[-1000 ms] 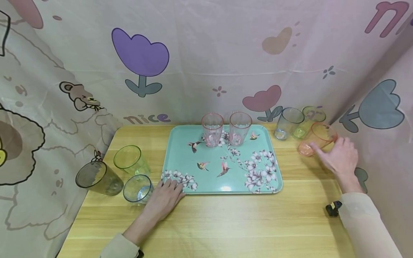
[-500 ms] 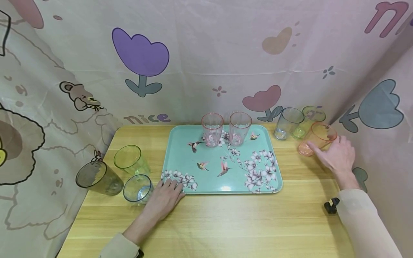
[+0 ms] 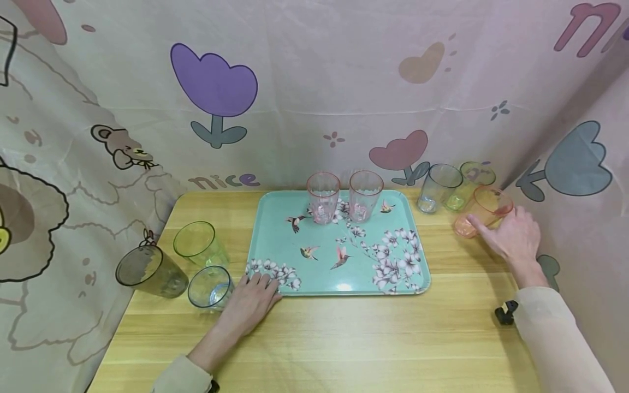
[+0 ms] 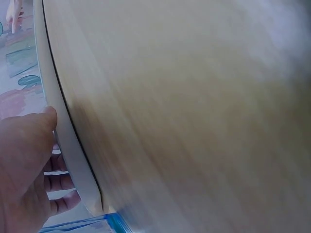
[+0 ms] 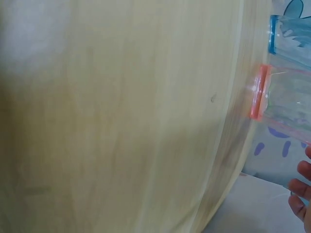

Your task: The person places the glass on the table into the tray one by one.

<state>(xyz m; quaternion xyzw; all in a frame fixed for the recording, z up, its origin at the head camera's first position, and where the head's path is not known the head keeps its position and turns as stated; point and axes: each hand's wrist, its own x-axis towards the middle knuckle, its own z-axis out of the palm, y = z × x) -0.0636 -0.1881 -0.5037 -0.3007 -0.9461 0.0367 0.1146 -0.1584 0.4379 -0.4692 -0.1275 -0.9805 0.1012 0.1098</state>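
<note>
Mint-green floral tray [image 3: 319, 234] lies flat on the wooden table [image 3: 373, 338], likely stiff and fairly light, with the raised rim as its natural handhold. The left hand [image 3: 252, 300] grips that rim at the near-left corner, fingers over the top and thumb outside. Tilting would risk sliding the two pink-rimmed tumblers [image 3: 324, 199] standing toward its back.

Right of the tray, the orange tumbler [image 3: 481, 207] stands on the table. It looks light, rigid and probably slippery — glass or hard plastic, I cannot tell — so its narrower lower wall should give the surest hold. The right hand [image 3: 518, 240] curves round it, thumb across the near side, fingers at the right; how firmly is unclear.

Widest room is the bare table in front of the tray; a smaller strip separates tray and orange tumbler. Behind that tumbler, a green tumbler [image 3: 457, 199] crowds close, and the curtain [image 3: 585, 240] limits the right. Tightest is the left hand's outer side — a blue-rimmed tumbler [image 3: 208, 289] stands just beside it.
</note>
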